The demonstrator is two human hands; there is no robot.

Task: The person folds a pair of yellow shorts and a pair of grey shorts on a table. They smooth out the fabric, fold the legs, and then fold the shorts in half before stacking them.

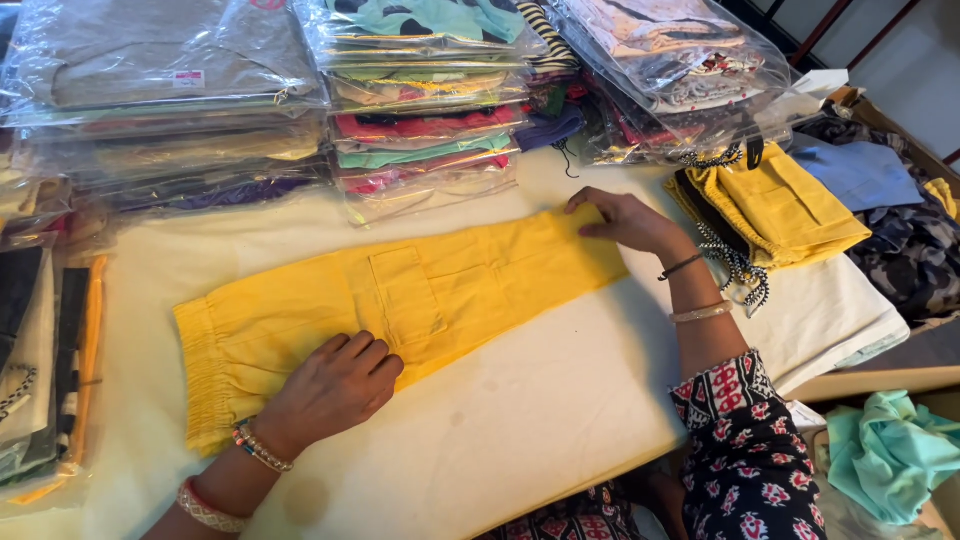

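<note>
yellow trousers (430, 300) laid flat and folded lengthwise on the white table cover (520, 420), just below the bagged clothing stacks (420, 100); seemingly half folded, no crosswise fold yet. left hand (335, 390) flat, open, pressing near the elastic waistband. right hand (625, 220) open, fingertips pinning the leg end, gripping nothing.

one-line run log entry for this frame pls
left hand: flat on yellow garment | right hand: pressing its far end | surface: white table

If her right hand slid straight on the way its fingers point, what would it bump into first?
Probably the stack of bagged clothes. The right hand lies flat on the yellow garment, fingers pointing up-left toward it; depth is unclear.
</note>
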